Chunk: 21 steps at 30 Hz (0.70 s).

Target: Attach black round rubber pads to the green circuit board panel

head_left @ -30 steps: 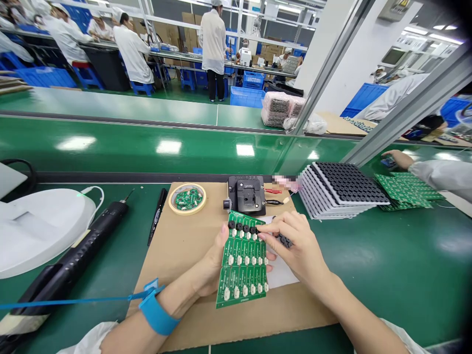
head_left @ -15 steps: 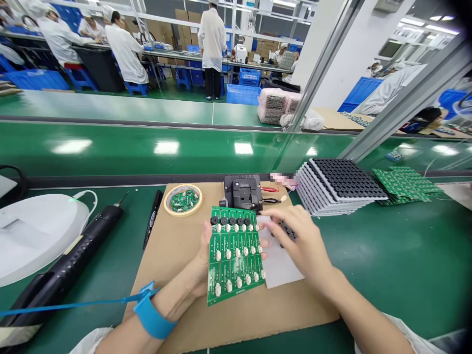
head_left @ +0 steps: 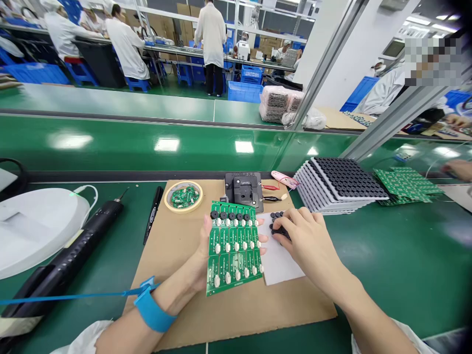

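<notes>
My left hand (head_left: 201,255) grips a green circuit board panel (head_left: 235,258) from its left side and from behind, tilted up toward me. A row of round black buzzers (head_left: 232,216) sits along the panel's top edge, with white connectors on every row below. To the right, my right hand (head_left: 311,241) is at a small pile of loose black buzzers (head_left: 276,215) on a white sheet (head_left: 282,268). Its thumb and forefinger close around a buzzer in the pile, partly hidden by the fingers. A blue strap (head_left: 155,309) circles my left wrist.
Cardboard (head_left: 177,305) covers the bench middle. On it are a tape ring (head_left: 199,199) holding small boards and a black fixture (head_left: 243,189) with leads. Stacked trays (head_left: 339,179) and green panels (head_left: 405,184) stand right; a black pen (head_left: 153,216) and electric screwdriver (head_left: 84,243) lie left.
My right hand has moved from the board's upper right edge to the buzzer pile, rightward and slightly down. My left hand still holds the panel in nearly the same place.
</notes>
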Each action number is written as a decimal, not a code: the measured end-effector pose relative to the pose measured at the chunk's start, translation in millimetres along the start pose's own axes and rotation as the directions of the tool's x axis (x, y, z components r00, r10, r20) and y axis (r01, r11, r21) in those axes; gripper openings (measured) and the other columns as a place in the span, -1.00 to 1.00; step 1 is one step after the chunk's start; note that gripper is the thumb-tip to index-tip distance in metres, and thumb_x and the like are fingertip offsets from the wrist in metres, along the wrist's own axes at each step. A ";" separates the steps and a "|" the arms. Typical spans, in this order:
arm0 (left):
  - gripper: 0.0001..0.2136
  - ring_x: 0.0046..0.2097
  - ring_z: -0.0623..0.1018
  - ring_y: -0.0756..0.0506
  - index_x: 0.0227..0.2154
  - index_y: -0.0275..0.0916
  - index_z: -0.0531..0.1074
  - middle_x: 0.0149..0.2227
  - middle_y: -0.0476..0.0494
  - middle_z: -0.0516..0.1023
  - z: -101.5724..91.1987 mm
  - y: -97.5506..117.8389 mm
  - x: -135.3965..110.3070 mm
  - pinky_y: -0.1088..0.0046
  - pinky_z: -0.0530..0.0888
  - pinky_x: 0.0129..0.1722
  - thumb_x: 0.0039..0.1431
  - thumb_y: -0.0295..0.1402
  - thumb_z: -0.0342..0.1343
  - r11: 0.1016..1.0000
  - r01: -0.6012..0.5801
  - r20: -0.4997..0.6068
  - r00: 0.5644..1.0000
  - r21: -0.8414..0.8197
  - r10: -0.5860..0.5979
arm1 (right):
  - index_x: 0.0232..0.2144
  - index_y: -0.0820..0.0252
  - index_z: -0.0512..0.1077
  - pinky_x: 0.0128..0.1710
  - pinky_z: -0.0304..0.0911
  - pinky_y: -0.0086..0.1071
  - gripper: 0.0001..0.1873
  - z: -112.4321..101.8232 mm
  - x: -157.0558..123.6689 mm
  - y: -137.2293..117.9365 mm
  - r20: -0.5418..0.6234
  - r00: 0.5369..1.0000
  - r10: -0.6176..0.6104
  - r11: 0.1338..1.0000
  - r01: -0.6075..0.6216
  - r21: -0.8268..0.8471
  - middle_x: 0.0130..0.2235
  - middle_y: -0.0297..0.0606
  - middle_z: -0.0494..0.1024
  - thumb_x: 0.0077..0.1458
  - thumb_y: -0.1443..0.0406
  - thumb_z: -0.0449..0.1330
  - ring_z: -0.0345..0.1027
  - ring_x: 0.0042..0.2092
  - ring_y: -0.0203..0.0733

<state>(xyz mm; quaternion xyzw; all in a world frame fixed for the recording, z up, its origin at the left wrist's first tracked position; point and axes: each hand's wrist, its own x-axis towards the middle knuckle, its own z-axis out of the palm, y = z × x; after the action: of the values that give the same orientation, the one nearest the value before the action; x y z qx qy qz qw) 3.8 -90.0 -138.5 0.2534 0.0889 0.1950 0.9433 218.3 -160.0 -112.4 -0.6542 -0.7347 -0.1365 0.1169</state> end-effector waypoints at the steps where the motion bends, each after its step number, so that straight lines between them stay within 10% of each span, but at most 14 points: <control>1: -0.11 0.14 0.37 -0.48 0.18 -0.35 0.29 0.02 -0.39 0.49 0.1 -0.4 0.0 -0.06 0.20 0.15 0.07 0.37 -0.16 1.000 -0.003 0.007 1.000 0.007 0.003 | -0.37 0.17 0.44 -0.32 -0.12 -0.26 -0.90 -1.6 -0.4 -0.9 -0.006 1.000 -0.008 1.000 0.008 -0.025 -0.32 -0.22 0.42 0.04 0.37 0.31 0.15 -0.25 -0.06; 12: -0.12 0.16 0.33 -0.50 0.21 -0.37 0.26 0.07 -0.41 0.44 7.3 -2.2 -1.0 -0.09 0.19 0.16 0.15 0.33 -0.25 1.000 -0.019 -0.050 0.999 0.018 0.020 | -0.46 0.22 0.41 -0.31 -0.10 -0.26 -0.92 8.0 0.5 0.3 -0.048 0.998 0.028 0.999 -0.029 -0.020 -0.38 -0.21 0.40 -0.01 0.41 0.26 0.17 -0.26 -0.06; 17: -0.05 0.12 0.39 -0.48 0.17 -0.33 0.31 0.07 -0.45 0.44 12.0 -1.1 -1.2 -0.07 0.24 0.15 -0.07 0.39 0.02 0.999 0.023 -0.061 0.998 0.033 -0.021 | -0.36 0.13 0.43 -0.27 -0.04 -0.25 -0.97 -4.3 7.6 7.4 -0.055 0.986 0.156 0.930 -0.127 0.346 -0.32 -0.26 0.43 0.11 0.30 0.22 0.18 -0.24 -0.08; 21: -0.15 0.10 0.42 -0.43 0.10 -0.33 0.40 -0.04 -0.33 0.54 18.7 0.2 1.6 -0.07 0.17 0.17 0.23 0.26 -0.48 0.996 0.085 -0.176 0.981 0.020 -0.080 | -0.27 0.09 0.39 -0.18 0.02 -0.24 -0.95 -8.9 12.6 -1.3 -0.045 0.984 0.174 0.748 -0.103 0.655 -0.27 -0.33 0.41 0.21 0.30 0.13 0.22 -0.19 -0.15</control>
<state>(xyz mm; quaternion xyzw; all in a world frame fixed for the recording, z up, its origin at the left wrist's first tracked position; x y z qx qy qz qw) 10.1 -97.5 -122.5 0.2441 0.1843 0.1761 0.9356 215.5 -151.5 -99.7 -0.6177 -0.6786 0.1025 0.3839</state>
